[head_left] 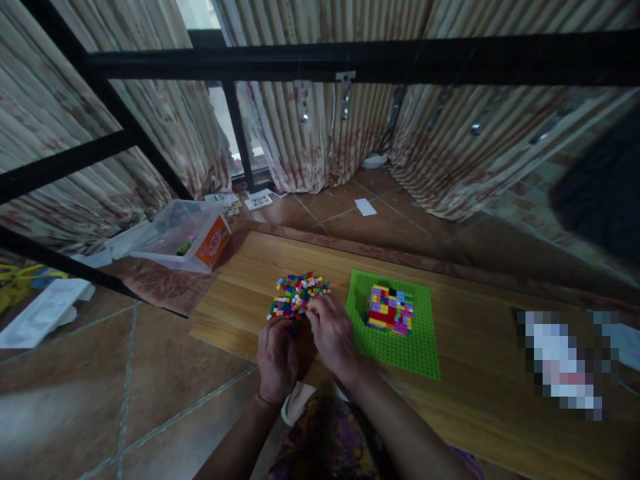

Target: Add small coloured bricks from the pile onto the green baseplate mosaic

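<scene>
Both hands work at the near edge of a brick pile (299, 295) on the wooden bench (240, 280): the left hand (277, 357) lies curled just below it, and the right hand (331, 332) touches its right side, fingers (314, 312) bent narrow among the bricks, though I cannot tell whether either holds one. Just right of the pile lies a green baseplate (420, 333) carrying a multicoloured block (391, 309). Left of the pile, off the bench, sits a clear tub (183, 233).

Multicolour brick pile (299, 293), green baseplate (400, 333), striped multicolour block (391, 309), tan wood board (240, 287)
</scene>
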Available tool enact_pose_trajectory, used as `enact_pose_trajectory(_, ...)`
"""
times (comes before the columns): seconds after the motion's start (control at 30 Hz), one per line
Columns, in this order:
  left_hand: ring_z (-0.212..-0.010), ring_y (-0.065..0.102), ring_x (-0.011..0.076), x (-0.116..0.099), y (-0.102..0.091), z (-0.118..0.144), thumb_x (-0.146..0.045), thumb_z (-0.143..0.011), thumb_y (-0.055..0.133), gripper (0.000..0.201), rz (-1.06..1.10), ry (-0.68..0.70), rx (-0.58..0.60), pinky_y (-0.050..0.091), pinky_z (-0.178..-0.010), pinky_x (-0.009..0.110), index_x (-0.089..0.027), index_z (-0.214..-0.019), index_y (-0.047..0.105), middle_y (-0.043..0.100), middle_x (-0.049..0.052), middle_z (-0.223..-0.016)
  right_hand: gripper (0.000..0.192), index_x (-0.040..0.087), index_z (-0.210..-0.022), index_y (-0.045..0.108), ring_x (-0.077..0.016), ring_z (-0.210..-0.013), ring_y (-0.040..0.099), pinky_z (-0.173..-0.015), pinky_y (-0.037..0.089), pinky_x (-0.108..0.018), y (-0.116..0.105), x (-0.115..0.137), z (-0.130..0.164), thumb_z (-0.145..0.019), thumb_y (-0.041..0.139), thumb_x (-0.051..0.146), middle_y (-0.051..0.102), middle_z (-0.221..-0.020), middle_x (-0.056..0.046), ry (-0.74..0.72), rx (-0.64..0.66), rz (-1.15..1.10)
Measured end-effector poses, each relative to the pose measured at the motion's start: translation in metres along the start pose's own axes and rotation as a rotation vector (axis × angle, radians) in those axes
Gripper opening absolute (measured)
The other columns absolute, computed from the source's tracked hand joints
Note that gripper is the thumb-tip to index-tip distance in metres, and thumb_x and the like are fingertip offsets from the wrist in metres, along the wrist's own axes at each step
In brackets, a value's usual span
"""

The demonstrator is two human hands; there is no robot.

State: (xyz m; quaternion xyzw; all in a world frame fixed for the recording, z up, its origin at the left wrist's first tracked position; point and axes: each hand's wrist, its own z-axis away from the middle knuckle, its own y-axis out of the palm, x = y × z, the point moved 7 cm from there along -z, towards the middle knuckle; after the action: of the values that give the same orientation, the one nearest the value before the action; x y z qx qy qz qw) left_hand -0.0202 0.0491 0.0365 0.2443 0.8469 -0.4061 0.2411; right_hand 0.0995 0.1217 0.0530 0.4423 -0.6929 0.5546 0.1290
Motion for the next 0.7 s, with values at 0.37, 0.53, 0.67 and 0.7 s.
enact_pose_trajectory(0.37,-0.104,0.057,0.0208,0.001,0.004,-0.003,-0.013,-0.088,0.048,0.021,-0.055,0.043,0.040,0.048,-0.091,0.036,-0.017,-0.108,0.055,0.059,0.009,-0.106,0.013,0.025,-0.092,0.069,-0.0172,-0.084,0.065,-0.074,0.051,-0.028,-0.091,-0.058,0.074,-0.088,0.057,0.027,0.070,-0.091,-0.002,0.380,-0.273,-0.316)
enact_pose_trajectory(0.53,-0.102,0.057,0.0210,0.001,0.005,-0.005,-0.014,-0.087,0.050,0.020,-0.048,0.055,0.055,0.048,-0.090,0.036,-0.017,-0.106,0.055,0.059,0.009,-0.104,0.020,0.022,-0.094,0.070,-0.0191,-0.084,0.066,-0.076,0.051,-0.031,-0.131,-0.105,0.093,-0.085,0.061,0.037,0.072,-0.093,-0.005,0.511,-0.425,-0.244)
enact_pose_trajectory(0.67,-0.102,0.057,0.0212,0.002,0.006,-0.004,-0.014,-0.087,0.051,0.019,-0.060,0.071,0.054,0.048,-0.089,0.036,-0.017,-0.105,0.056,0.060,0.009,-0.103,0.021,0.021,-0.088,0.071,-0.0184,-0.077,0.066,-0.071,0.051,-0.030,-0.145,-0.114,0.086,-0.083,0.063,0.040,0.072,-0.087,-0.005,0.484,-0.458,-0.162)
enact_pose_trajectory(0.7,-0.101,0.057,0.0213,0.003,0.006,-0.004,-0.014,-0.087,0.051,0.018,-0.065,0.076,0.052,0.049,-0.089,0.036,-0.017,-0.104,0.056,0.060,0.009,-0.102,0.021,0.021,-0.087,0.071,-0.0182,-0.076,0.065,-0.070,0.051,-0.030,-0.145,-0.114,0.083,-0.083,0.063,0.039,0.071,-0.086,-0.004,0.468,-0.455,-0.140)
